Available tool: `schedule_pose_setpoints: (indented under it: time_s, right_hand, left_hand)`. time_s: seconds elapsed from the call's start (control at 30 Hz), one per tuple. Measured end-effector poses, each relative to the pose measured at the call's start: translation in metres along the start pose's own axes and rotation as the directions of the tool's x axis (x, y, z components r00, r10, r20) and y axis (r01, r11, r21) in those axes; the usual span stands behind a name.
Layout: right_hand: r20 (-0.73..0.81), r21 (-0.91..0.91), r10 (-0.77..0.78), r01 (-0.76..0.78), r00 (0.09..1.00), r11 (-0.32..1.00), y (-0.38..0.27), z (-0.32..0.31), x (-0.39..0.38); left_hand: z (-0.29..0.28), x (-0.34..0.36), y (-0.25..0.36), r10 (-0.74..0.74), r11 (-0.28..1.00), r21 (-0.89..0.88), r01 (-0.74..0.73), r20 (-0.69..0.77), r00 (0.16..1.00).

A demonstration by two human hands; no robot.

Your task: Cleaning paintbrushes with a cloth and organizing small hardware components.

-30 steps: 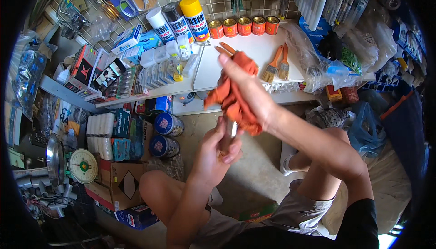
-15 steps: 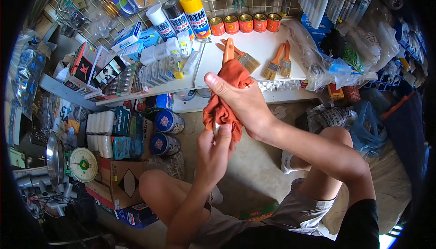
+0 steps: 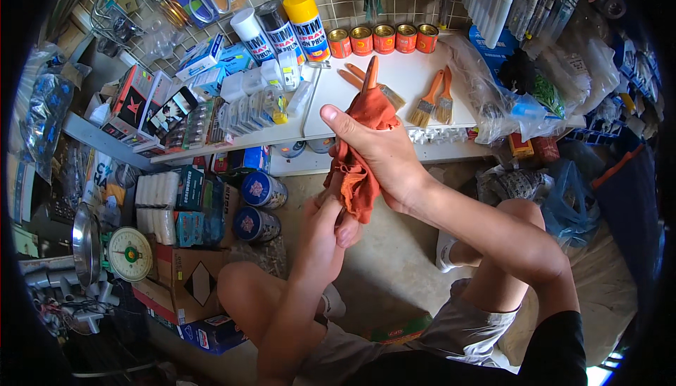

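In front of the shelf I hold a paintbrush with its orange wooden handle pointing up and away from me. A crumpled red-orange cloth is wrapped around its middle. My right hand is closed around the cloth and brush, with the thumb stretched along the near left side. Below it, my left hand grips the lower end; the bristles are hidden by fingers and cloth. Beyond my hands, more paintbrushes lie on the white shelf top: a partly covered pair and two side by side, one a bristle brush.
Several small red cans line the back of the shelf, beside spray cans. Boxes and a phone are at left, plastic bags at right. A dial scale and cardboard box stand low at left.
The brush handle has tilted and shifted slightly right. My left hand has turned and moved a little lower, and the cloth's lower folds have shifted. My right hand keeps its hold.
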State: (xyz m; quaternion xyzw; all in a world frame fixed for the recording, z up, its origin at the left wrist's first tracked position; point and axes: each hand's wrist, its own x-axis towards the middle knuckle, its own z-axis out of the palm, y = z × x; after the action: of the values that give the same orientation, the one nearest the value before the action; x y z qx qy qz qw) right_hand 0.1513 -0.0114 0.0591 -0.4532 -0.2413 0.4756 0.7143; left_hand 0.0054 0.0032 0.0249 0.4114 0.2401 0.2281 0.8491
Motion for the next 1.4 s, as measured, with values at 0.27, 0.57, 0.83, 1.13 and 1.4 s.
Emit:
schedule_pose_setpoints:
  time_s: [0.27,0.57,0.83,1.13,1.4]
  right_hand:
    - [0.028,-0.071,-0.179,0.181,0.983,0.981,0.011,-0.009,0.010]
    - [-0.153,0.188,0.124,-0.094,0.980,0.978,0.007,-0.007,0.018]
    - [0.353,0.268,0.158,-0.262,0.922,0.927,-0.011,-0.007,0.013]
    - [-0.137,0.171,0.096,-0.072,0.986,0.983,-0.011,-0.022,0.042]
    - [0.188,0.339,0.190,-0.246,0.964,0.908,-0.026,-0.027,0.041]
  left_hand:
    - [0.011,0.005,-0.005,0.074,0.996,-0.039,-0.084,-0.207,0.975]
    - [-0.011,0.018,-0.021,0.840,-0.071,0.913,-0.402,0.272,0.469]
    - [0.010,-0.001,-0.005,-0.119,0.913,-0.389,0.124,0.038,0.992]
    - [0.008,0.003,-0.012,0.470,0.599,0.738,-0.311,-0.010,0.883]
    - [0.007,0.005,-0.012,0.050,0.994,0.103,-0.041,-0.085,0.995]
